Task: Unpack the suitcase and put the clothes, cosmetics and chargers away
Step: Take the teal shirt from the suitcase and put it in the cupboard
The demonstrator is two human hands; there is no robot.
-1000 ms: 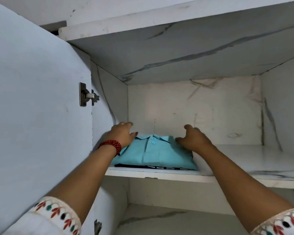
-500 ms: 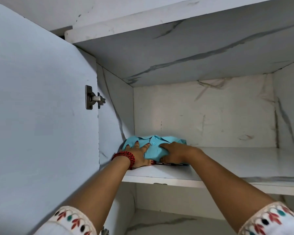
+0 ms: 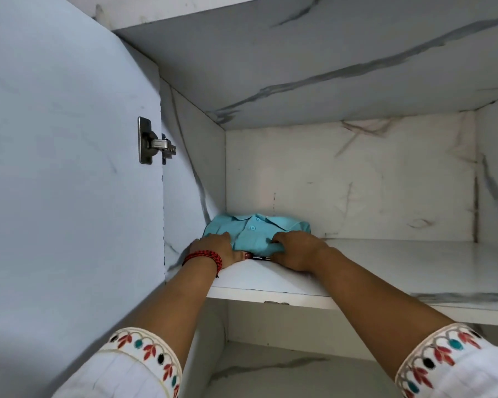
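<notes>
Turquoise shirt point(image 3: 256, 231): folded, collar and one button facing up, lying in the back left corner of the shelf point(image 3: 414, 262), its left side close against the cupboard's side wall and its collar end near the back wall. A thin dark item point(image 3: 259, 257) with pale markings shows just beneath its front edge; what it is cannot be told.

Left hand point(image 3: 216, 249): laid over the shirt's front left part, fingers on top of the fabric and thumb, with a red nail, tucked at the front edge, so it grips the fold. A red and black thread bracelet point(image 3: 206, 257) circles the wrist.

Right hand point(image 3: 296, 248): at the shirt's front right corner, knuckles up, fingers curled into the cloth, which bunches under them; it grasps the shirt.

Shelf: white with grey marble veining, the same finish as the walls and underside above.

Cupboard door point(image 3: 69, 168): pale, standing open at the left, with a metal hinge point(image 3: 153, 142) at its inner edge.

Sleeves: white, cuffs embroidered in red, teal and black, left point(image 3: 144, 351) and right point(image 3: 443, 351).

Lower shelf point(image 3: 270, 369): visible below, marble-veined.
</notes>
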